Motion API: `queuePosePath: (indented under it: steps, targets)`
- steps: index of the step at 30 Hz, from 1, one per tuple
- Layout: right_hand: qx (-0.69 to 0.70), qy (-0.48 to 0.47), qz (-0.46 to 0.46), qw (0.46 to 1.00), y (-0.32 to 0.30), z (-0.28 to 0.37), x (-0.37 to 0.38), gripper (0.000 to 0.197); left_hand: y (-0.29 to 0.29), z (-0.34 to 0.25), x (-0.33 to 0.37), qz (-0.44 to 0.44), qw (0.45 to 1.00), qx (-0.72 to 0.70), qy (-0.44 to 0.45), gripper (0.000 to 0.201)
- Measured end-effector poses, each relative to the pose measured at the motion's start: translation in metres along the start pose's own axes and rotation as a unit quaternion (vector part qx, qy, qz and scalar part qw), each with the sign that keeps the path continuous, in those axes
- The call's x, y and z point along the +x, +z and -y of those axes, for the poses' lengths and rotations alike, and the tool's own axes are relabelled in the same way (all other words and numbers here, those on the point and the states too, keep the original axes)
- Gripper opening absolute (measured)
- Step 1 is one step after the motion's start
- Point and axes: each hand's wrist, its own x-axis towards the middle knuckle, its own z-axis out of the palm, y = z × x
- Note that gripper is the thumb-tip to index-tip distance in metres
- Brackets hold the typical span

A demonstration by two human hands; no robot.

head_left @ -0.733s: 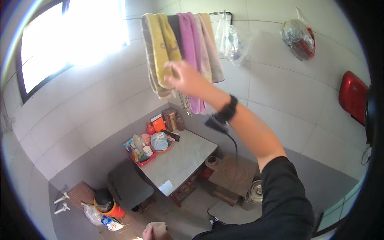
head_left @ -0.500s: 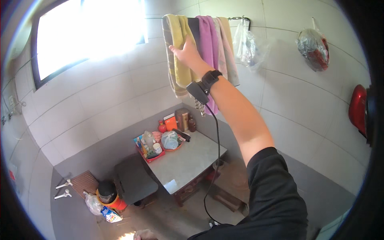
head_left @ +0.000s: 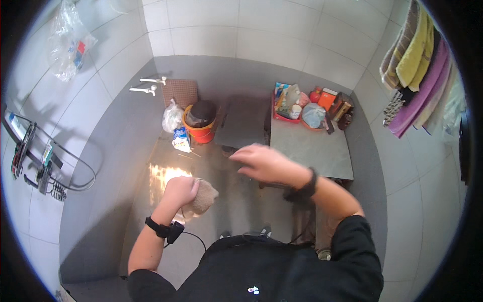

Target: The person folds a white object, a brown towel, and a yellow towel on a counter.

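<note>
A bunched beige cloth hangs from my left hand, whose fingers are wrapped round it over the floor. To the right and higher in the picture, my right hand is in the air near the table's front left corner. It looks empty, its fingers stretched out and a little blurred. Black straps with small devices sit on both wrists, and a cable runs down from the left one. Several towels, among them a yellow towel and a purple towel, hang on the right wall, apart from both hands.
A grey-topped table carries a red tray of small goods and several containers. Left of it stand a dark stool and an orange bucket. White taps stick out behind. A wire rack is on the left wall.
My right hand has left the yellow towel and come down in front of me. The view has turned left, so the towels now appear at the right edge. My left hand with the cloth is now fully visible.
</note>
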Motion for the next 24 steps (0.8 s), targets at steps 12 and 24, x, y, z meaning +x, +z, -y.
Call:
queuePosePath:
  steps: [12, 24]
  targets:
    - [0.309, 0.013, -0.026, 0.951, 0.106, -0.007, 0.018, 0.053, -0.081, -0.035, 0.001, -0.092, 0.984, -0.038, 0.15, 0.008]
    - [0.189, 0.242, -0.186, 0.933, 0.091, -0.047, -0.153, 0.036, -0.039, -0.068, 0.048, -0.142, 0.955, -0.175, 0.194, 0.012]
